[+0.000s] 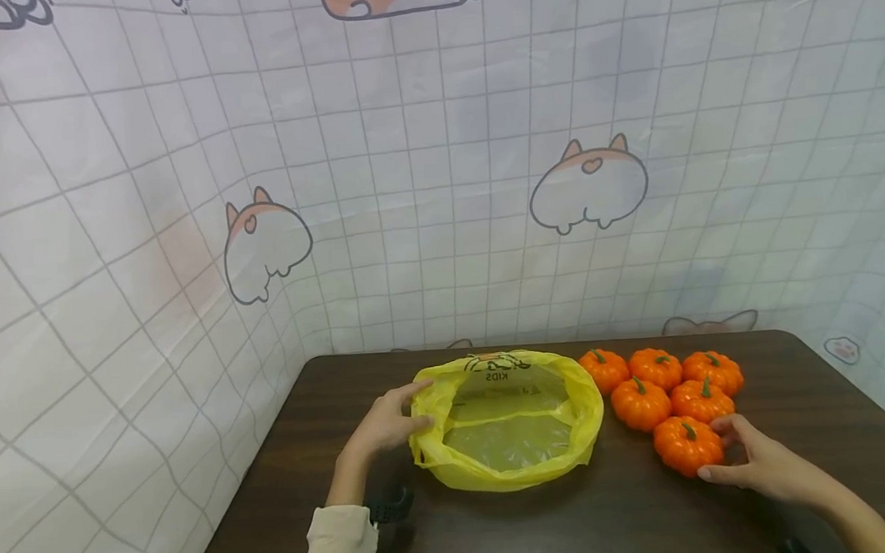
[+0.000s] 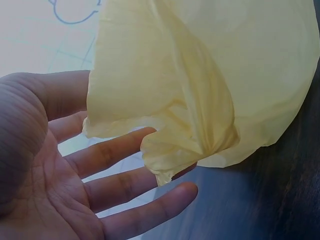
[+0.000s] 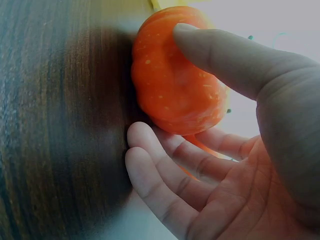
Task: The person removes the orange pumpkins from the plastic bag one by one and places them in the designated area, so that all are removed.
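Observation:
A yellow plastic bag sits on the table with its mouth spread wide and dark print on its far side. My left hand touches the bag's left edge, fingers spread and fairly straight. In the left wrist view the thumb and index tips are hidden behind the yellow plastic. Around the nearest small orange pumpkin my right hand curls from the right. The right wrist view shows the thumb on the pumpkin and fingers at its side; it appears to rest on the table.
Several more small orange pumpkins with green stems stand close together behind the held one, right of the bag. The dark wooden table reaches back to a white gridded cloth with cartoon dogs, which also hangs along the left.

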`<state>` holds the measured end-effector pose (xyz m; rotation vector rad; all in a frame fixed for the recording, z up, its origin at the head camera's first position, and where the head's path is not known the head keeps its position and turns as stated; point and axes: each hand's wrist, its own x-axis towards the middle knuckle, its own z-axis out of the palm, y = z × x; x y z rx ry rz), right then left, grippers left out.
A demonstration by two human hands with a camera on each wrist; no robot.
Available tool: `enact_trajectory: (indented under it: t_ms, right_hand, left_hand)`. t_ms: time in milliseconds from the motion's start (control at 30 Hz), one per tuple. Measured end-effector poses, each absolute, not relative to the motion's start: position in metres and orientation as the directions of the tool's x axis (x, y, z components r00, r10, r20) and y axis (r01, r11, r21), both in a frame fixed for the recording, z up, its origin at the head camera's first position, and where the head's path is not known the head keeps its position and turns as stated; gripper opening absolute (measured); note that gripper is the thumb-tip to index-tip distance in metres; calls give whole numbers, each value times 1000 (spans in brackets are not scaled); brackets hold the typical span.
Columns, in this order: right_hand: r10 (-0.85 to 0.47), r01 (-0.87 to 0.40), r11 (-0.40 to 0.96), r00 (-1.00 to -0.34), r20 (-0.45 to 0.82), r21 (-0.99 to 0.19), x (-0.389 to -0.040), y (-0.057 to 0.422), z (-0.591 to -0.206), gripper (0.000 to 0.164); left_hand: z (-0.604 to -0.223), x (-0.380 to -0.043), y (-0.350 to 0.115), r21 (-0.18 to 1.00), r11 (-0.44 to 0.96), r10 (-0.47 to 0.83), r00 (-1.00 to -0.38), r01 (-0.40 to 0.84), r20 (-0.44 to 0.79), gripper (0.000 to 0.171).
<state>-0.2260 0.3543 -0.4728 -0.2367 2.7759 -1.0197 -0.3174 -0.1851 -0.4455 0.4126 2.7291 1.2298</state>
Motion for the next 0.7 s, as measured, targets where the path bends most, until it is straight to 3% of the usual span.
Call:
enact_trajectory:
  t_ms: [500, 700]
  right_hand:
    - [-234, -92, 730, -965, -121, -677, -223, 356, -469, 67]
    - [-162, -82, 774, -984, -70, -628, -222, 353, -460, 62]
  left_hand:
    - [-432, -308, -199, 760, 620, 266, -964, 192, 26, 64]
    - [-425, -307, -201, 743, 640, 205, -975, 198, 84, 57]
